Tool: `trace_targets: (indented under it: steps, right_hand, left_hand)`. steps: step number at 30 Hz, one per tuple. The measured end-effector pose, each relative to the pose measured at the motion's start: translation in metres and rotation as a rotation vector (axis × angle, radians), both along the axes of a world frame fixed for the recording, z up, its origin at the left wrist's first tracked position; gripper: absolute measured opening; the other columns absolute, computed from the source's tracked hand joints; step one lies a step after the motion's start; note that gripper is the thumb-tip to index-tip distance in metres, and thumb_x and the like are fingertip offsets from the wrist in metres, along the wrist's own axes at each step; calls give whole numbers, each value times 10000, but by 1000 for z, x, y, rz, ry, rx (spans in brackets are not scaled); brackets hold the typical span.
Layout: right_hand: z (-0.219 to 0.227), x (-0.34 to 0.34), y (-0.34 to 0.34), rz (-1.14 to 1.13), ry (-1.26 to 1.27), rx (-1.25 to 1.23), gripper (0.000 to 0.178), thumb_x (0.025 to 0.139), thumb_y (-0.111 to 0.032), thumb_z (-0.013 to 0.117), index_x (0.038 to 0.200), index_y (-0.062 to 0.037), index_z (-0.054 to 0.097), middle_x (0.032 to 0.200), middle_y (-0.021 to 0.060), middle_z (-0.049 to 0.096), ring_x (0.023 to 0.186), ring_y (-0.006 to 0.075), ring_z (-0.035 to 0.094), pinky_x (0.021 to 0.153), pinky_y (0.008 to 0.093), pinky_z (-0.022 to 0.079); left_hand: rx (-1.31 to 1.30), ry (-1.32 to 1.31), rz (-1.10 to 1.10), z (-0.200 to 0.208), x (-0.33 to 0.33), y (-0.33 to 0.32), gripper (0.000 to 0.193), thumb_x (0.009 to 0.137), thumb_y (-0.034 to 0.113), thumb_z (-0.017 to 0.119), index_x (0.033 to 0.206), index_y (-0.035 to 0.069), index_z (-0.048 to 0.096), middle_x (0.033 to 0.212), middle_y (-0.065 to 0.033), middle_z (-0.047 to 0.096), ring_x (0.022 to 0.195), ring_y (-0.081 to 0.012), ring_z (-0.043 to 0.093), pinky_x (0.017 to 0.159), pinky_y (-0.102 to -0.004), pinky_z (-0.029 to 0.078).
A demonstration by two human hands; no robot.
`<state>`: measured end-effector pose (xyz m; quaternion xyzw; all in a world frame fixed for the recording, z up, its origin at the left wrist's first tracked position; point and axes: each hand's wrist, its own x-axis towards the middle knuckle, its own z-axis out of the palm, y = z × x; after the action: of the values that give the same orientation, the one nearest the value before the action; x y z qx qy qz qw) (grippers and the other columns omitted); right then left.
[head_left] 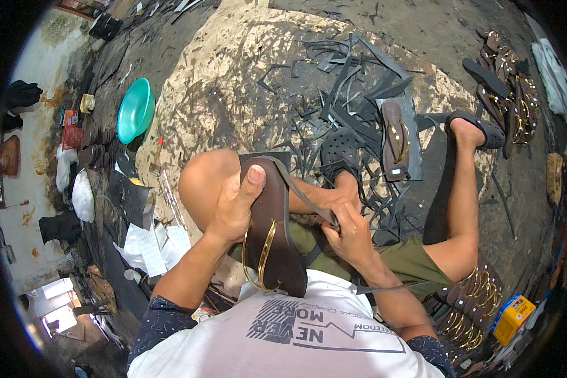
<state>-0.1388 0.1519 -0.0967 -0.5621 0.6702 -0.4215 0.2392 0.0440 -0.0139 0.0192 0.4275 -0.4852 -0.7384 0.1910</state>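
Note:
My left hand (232, 209) grips a brown flip-flop sandal (276, 208) with gold straps, thumb laid on top of the footbed near one end. Dark sheet material sticks out past the sole around that end. From the sole's edge a thin grey strip (303, 194) runs across to my right hand (351, 238), whose fingers are closed on it. Whether a blade is also in those fingers is hidden. Another stretch of narrow grey strip (390, 288) lies along my right forearm. Beyond my hands, a second sandal (394, 135) with gold straps rests on a grey sheet.
Dark offcuts (353, 69) litter the pale, worn floor covering (214, 82) ahead. A green basin (136, 111) stands at the left, near white papers (148, 249). Finished-looking sandals (507, 82) are heaped far right; more sandals (475, 302) lie near right, beside a yellow box (513, 320).

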Motion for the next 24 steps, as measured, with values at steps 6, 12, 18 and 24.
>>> trace_targets:
  steps: [6,12,18,24]
  right_hand:
    - [33,-14,-44,37,74,9,436,786,22,757,1193,-94,652,945,149,629,880,377,670,738,457,544]
    - [99,-57,-76,465,161,177,408,810,-110,797,1161,-66,594,942,148,630,927,387,676,772,481,561]
    - [137,-81,-112,801,134,219,282,894,-161,680,1133,-27,618,906,236,724,880,447,716,752,555,563]
    - [150,-74,-150,1045,205,387,308,861,-116,667,1151,-21,624,937,224,723,912,452,701,772,551,558]
  left_hand:
    - [-69,-34,-24,4,-3,16,658,1001,638,622,1165,2,665,974,-28,684,863,-96,628,756,-275,538]
    - [-145,-31,-201,9,3,13,651,999,614,642,1163,-14,669,1011,-33,699,904,-115,634,794,-289,536]
    - [-41,122,-288,5,8,15,371,1027,346,717,1160,1,694,981,-24,729,888,-102,648,760,-270,539]
    - [-50,118,-413,7,0,12,370,1018,363,723,1152,18,706,1009,-27,732,900,-120,652,786,-301,547]
